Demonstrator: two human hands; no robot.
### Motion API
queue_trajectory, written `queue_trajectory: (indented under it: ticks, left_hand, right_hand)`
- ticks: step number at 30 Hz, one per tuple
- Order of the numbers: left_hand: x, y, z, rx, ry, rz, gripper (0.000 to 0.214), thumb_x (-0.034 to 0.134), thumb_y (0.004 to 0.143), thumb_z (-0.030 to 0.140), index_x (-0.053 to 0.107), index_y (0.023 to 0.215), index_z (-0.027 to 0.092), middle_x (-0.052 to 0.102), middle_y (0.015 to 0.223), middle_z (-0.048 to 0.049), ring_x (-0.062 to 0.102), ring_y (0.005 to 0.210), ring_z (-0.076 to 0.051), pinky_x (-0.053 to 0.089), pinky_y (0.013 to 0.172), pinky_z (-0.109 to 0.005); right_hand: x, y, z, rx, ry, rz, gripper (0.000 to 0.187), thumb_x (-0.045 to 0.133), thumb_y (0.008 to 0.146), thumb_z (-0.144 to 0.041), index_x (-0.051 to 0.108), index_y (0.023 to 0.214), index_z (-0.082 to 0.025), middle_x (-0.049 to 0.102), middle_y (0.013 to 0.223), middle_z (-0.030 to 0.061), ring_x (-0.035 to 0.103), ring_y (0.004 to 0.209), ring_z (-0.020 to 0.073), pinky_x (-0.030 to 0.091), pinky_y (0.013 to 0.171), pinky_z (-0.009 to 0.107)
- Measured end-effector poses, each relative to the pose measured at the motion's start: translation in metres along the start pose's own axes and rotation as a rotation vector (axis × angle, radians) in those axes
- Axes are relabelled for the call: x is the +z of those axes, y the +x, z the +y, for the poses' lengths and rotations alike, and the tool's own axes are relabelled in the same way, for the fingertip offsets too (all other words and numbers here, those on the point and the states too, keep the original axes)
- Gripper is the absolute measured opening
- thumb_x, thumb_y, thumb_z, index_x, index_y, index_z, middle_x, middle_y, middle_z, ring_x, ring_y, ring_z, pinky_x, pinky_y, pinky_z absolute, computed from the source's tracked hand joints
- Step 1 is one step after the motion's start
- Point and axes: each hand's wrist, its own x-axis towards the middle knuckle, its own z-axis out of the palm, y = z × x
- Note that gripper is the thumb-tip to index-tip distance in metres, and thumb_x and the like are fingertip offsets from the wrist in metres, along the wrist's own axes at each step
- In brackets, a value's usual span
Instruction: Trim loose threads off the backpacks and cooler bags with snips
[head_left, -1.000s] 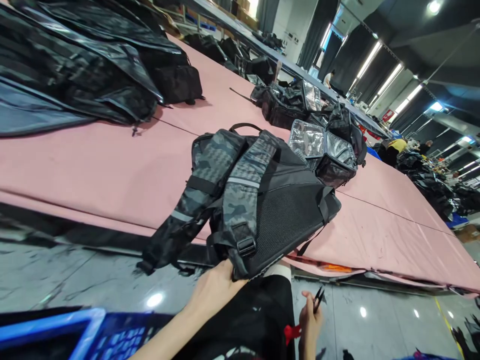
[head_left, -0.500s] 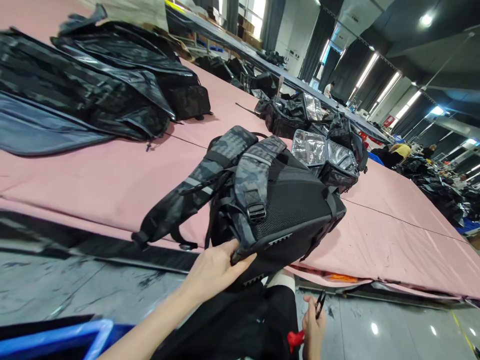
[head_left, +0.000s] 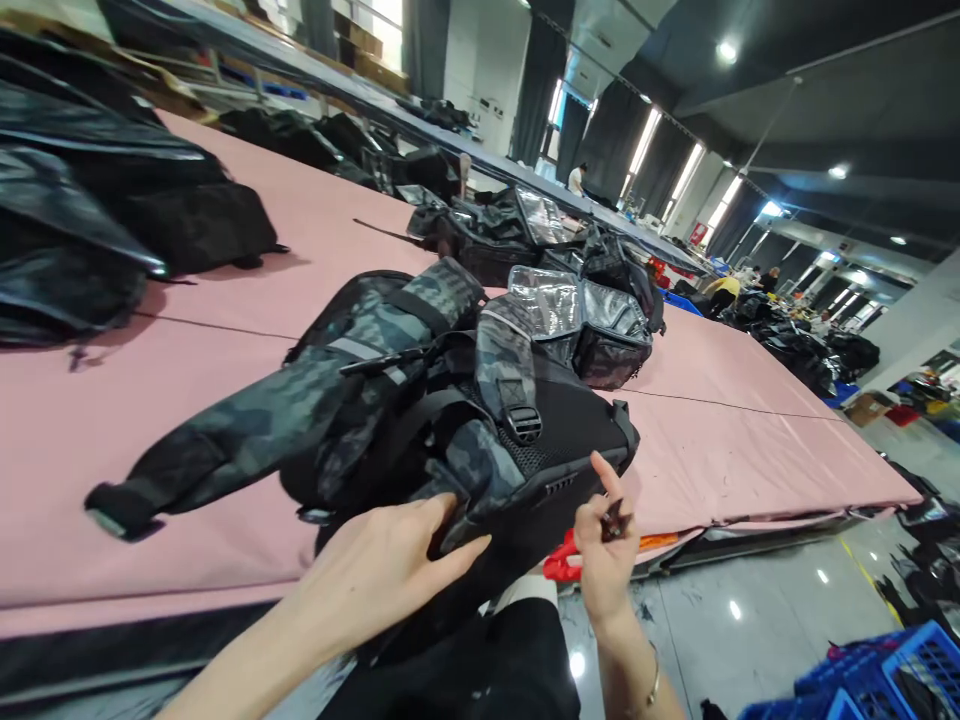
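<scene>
A black backpack [head_left: 564,405] with grey camouflage shoulder straps lies on the pink-covered table, its mesh back panel facing up. One strap stretches out to the left. My left hand [head_left: 382,560] grips the backpack's near edge between thumb and fingers; the fingertips are partly hidden in the fabric. Red-handled scissors [head_left: 561,560] sit in my right hand [head_left: 609,565], their dark blades showing by the fingers. That hand is beside the backpack's near right side, index finger stretched out and the others curled round the scissors.
Open bags with silver lining [head_left: 559,300] stand just behind the backpack. More dark bags [head_left: 195,215] lie at the left on the pink table [head_left: 750,430]. Blue crates [head_left: 862,680] stand on the floor at lower right. People work in the far background.
My right hand has risen with the scissors from below the table edge to the backpack's side. My left hand keeps its hold. The loose strap now reaches further left, and the view has turned right.
</scene>
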Motion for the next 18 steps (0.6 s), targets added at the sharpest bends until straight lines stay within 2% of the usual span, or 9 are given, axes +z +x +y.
queue_trajectory:
  ticks: [3, 6, 9, 14, 18]
  left_hand:
    - [-0.002, 0.011, 0.006, 0.035, -0.032, -0.039, 0.036, 0.048, 0.071, 0.059, 0.048, 0.065, 0.024, 0.057, 0.055, -0.0003, 0.056, 0.052, -0.022, 0.031, 0.050, -0.030]
    - [-0.001, 0.022, 0.004, 0.041, -0.061, -0.054, 0.040, 0.050, 0.070, 0.063, 0.046, 0.062, 0.024, 0.053, 0.052, 0.0013, 0.054, 0.050, -0.020, 0.029, 0.048, -0.029]
    - [0.005, 0.031, -0.006, 0.043, -0.118, -0.082, 0.047, 0.050, 0.071, 0.069, 0.041, 0.059, 0.024, 0.049, 0.049, 0.0030, 0.052, 0.049, -0.019, 0.030, 0.048, -0.028]
    - [0.020, 0.037, -0.014, 0.011, -0.139, -0.113, 0.049, 0.042, 0.074, 0.071, 0.042, 0.062, 0.024, 0.056, 0.055, 0.0009, 0.059, 0.057, -0.022, 0.035, 0.051, -0.028]
    - [0.038, 0.035, -0.020, 0.038, -0.070, -0.086, 0.043, 0.035, 0.077, 0.065, 0.043, 0.065, 0.025, 0.061, 0.062, -0.0034, 0.063, 0.064, -0.026, 0.039, 0.054, -0.030]
  right_hand:
    - [0.016, 0.024, -0.020, -0.080, -0.079, -0.156, 0.048, 0.067, 0.080, -0.041, 0.059, 0.121, -0.018, 0.026, 0.056, -0.0102, 0.026, 0.048, 0.0068, 0.025, 0.047, 0.020]
    - [0.023, 0.041, -0.023, -0.109, -0.178, -0.131, 0.039, 0.069, 0.077, -0.041, 0.064, 0.107, -0.017, 0.029, 0.050, -0.0112, 0.026, 0.045, 0.0065, 0.022, 0.045, 0.021]
    - [0.025, 0.051, -0.018, -0.102, -0.209, -0.078, 0.032, 0.066, 0.078, -0.043, 0.065, 0.098, -0.017, 0.034, 0.050, -0.0100, 0.029, 0.046, 0.0072, 0.023, 0.045, 0.021]
    - [0.030, 0.054, -0.003, -0.031, -0.196, -0.124, 0.030, 0.067, 0.076, -0.040, 0.066, 0.098, -0.019, 0.044, 0.052, -0.0090, 0.032, 0.047, 0.0078, 0.027, 0.045, 0.020]
    - [0.036, 0.053, 0.016, -0.016, -0.146, -0.125, 0.027, 0.062, 0.079, -0.039, 0.070, 0.096, -0.020, 0.062, 0.066, -0.0036, 0.048, 0.057, 0.0103, 0.041, 0.056, 0.021]
